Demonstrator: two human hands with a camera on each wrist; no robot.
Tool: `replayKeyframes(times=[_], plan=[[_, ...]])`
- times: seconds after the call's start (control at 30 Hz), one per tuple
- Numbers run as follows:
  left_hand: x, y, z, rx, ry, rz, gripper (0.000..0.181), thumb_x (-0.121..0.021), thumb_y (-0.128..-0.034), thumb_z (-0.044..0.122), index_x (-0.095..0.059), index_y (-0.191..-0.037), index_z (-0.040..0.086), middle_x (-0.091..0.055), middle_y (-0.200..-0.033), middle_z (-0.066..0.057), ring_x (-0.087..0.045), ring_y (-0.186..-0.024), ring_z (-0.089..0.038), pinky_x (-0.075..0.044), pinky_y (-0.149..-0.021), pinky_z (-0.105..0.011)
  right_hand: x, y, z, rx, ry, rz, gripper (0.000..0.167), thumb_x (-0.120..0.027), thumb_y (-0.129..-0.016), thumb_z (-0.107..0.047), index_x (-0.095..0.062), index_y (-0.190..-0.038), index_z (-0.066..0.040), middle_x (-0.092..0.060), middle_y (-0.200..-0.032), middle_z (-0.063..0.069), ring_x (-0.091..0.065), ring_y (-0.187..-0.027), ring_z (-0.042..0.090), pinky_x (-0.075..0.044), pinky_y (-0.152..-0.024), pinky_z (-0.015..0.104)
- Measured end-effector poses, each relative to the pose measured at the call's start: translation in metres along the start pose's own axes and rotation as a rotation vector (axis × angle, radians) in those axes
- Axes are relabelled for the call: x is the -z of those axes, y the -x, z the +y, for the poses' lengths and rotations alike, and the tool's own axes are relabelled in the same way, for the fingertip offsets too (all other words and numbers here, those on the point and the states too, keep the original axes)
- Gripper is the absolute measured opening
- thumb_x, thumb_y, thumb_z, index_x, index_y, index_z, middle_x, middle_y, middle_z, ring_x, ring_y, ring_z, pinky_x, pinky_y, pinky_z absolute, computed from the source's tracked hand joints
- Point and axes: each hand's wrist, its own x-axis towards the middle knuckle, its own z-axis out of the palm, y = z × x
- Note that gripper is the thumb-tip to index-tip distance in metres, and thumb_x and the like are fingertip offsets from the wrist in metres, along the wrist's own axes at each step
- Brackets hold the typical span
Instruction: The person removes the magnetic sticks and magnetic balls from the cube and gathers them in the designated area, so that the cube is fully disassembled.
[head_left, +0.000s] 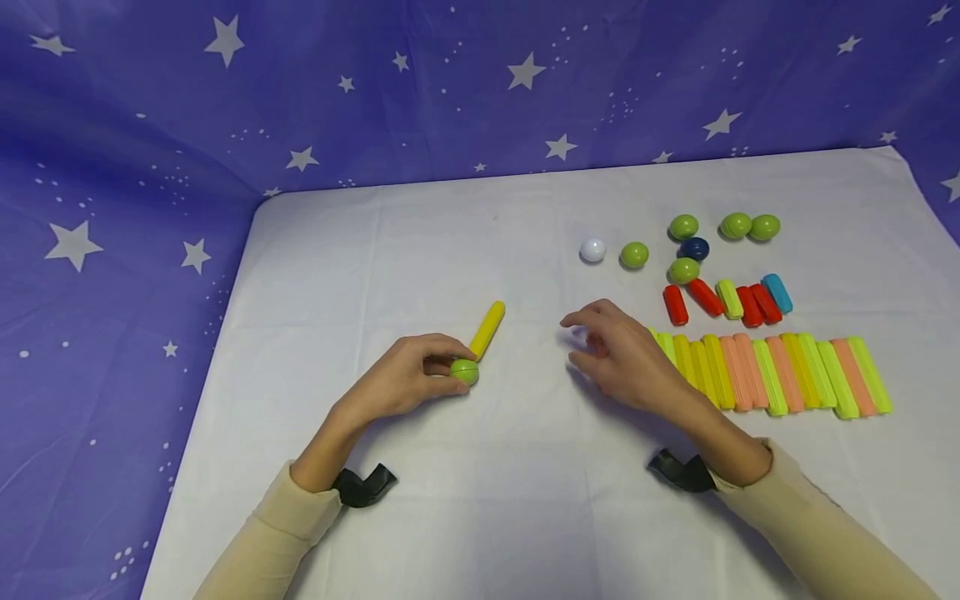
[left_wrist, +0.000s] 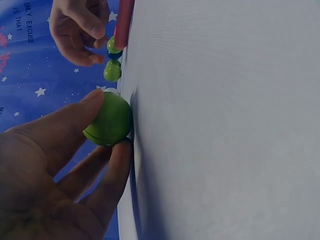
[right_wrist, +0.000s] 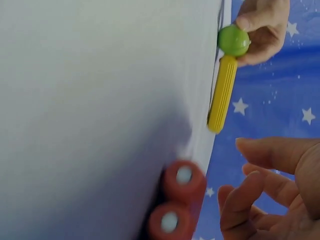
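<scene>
Between thumb and fingers my left hand pinches a green ball low over the white cloth. A yellow stick meets the ball at one end and slants away to the upper right. In the left wrist view the green ball shows a seam line around it. My right hand hovers beside the row of sticks, holding nothing, its fingers loosely bent. The right wrist view shows the yellow stick touching the green ball, and two red stick ends near my right fingers.
Yellow, lime and salmon sticks lie side by side at the right. Above them are short red sticks, a short lime one and a blue one. Farther back sit several green balls, a white ball and a dark blue ball.
</scene>
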Motion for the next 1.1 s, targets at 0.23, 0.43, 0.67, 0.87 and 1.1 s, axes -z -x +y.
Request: replayKeyframes(times=[0.23, 0.43, 0.67, 0.87, 1.1], plan=[[0.001, 0.0, -0.001, 0.016, 0.019, -0.038, 0.041, -0.079, -0.0836, 0.004, -0.067, -0.123, 0.006, -0.064, -0.121, -0.008, -0.065, -0.105, -0.019, -0.053, -0.089, -0.031, -0.017, -0.011, -0.019, 0.095, -0.029, -0.051, 0.033, -0.07, -0.086, -0.004, -0.068, -0.119, -0.006, -0.057, -0.127, 0.009, -0.056, -0.114, 0.028, -0.047, -0.096, 0.048], [0.001, 0.0, -0.001, 0.013, 0.042, -0.016, 0.036, -0.08, -0.0816, 0.003, -0.067, -0.114, 0.002, -0.064, -0.115, -0.008, -0.065, -0.104, -0.021, -0.053, -0.089, -0.031, -0.033, -0.035, -0.035, 0.193, -0.022, -0.104, 0.029, -0.071, -0.084, -0.005, -0.07, -0.112, -0.01, -0.055, -0.133, 0.01, -0.051, -0.123, 0.026, -0.042, -0.103, 0.046], [0.0, 0.0, -0.002, -0.036, 0.062, -0.005, 0.034, -0.081, -0.0807, 0.002, -0.068, -0.112, 0.0, -0.064, -0.112, -0.01, -0.066, -0.103, -0.023, -0.053, -0.089, -0.03, -0.042, -0.051, -0.038, 0.211, 0.053, -0.155, 0.025, -0.072, -0.084, -0.004, -0.073, -0.108, -0.01, -0.063, -0.122, 0.005, -0.057, -0.112, 0.024, -0.048, -0.091, 0.043], [-0.002, 0.0, -0.003, -0.021, 0.077, 0.015, 0.033, -0.082, -0.0795, 0.001, -0.069, -0.11, 0.0, -0.065, -0.11, -0.009, -0.066, -0.101, -0.023, -0.054, -0.088, -0.029, -0.041, -0.049, -0.034, 0.199, 0.07, -0.233, 0.021, -0.074, -0.084, -0.003, -0.075, -0.104, -0.012, -0.068, -0.1, -0.003, -0.057, -0.091, 0.018, -0.048, -0.079, 0.036], [-0.002, 0.0, -0.004, -0.014, 0.06, 0.017, 0.033, -0.081, -0.0804, 0.002, -0.069, -0.111, 0.0, -0.065, -0.111, -0.009, -0.065, -0.102, -0.023, -0.053, -0.088, -0.029, -0.037, -0.042, -0.031, 0.282, 0.072, -0.307, 0.037, -0.073, -0.087, -0.003, -0.072, -0.121, -0.018, -0.067, -0.1, -0.007, -0.058, -0.088, 0.013, -0.049, -0.077, 0.033]])
